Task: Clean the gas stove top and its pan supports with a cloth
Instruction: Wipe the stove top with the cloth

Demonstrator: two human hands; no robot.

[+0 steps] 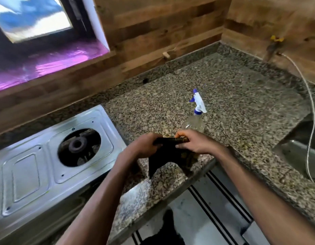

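Note:
A steel gas stove top sits at the left on the granite counter. Its right burner lies bare in a round opening, with no pan support over it. A dark cloth hangs above the counter's front edge, right of the stove. My left hand grips the cloth's top left part. My right hand pinches its top right part. The cloth's lower corners droop down towards the counter.
A clear spray bottle with a white and blue trigger head stands just behind my hands. The granite counter stretches right to a steel sink. A white hose runs along the wooden wall. A window is at upper left.

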